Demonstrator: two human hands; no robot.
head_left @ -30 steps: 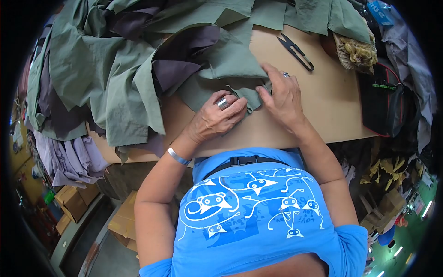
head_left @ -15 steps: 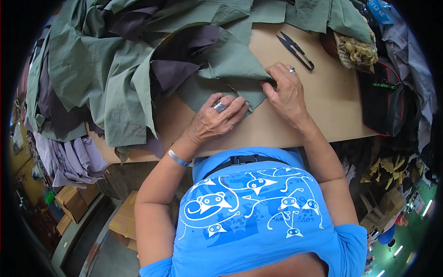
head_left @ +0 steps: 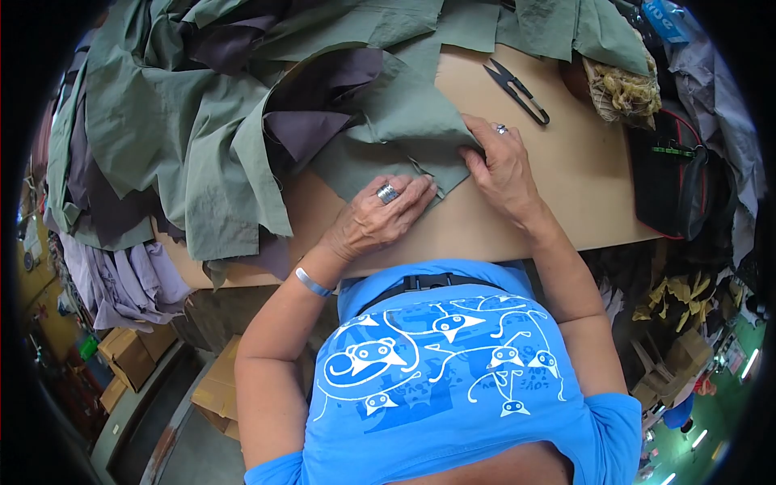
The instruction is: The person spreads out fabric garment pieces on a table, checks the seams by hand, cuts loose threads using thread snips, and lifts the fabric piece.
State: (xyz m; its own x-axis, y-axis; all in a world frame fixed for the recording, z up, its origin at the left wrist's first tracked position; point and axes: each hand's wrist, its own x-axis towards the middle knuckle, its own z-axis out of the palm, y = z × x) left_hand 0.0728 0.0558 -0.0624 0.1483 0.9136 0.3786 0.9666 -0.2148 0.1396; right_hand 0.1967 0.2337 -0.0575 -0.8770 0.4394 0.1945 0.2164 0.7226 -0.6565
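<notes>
A piece of green fabric (head_left: pixel 408 109) lies folded over itself on the table, its lower corner pointing toward me. My left hand (head_left: pixel 381 215), with a wide silver ring, has its fingers bent together on the fabric's lower edge, close to a short seam with loose threads. At the right edge of the same piece, my right hand (head_left: pixel 503 171) pinches the cloth between thumb and fingers. Black thread snips (head_left: pixel 516 90) lie apart from both hands, beyond my right one. What sits under my left fingertips is hidden.
Large heaps of green cloth (head_left: pixel 206 153) with dark purple pieces (head_left: pixel 307 133) cover the table's left and back. A black bag with red piping (head_left: pixel 671 182) is at the right edge. Cardboard boxes (head_left: pixel 218 384) stand below the brown tabletop (head_left: pixel 582 190).
My left hand has shifted slightly down. My right hand has turned a little, and the upper fabric layer lies flatter at its right edge. The snips are where they were.
</notes>
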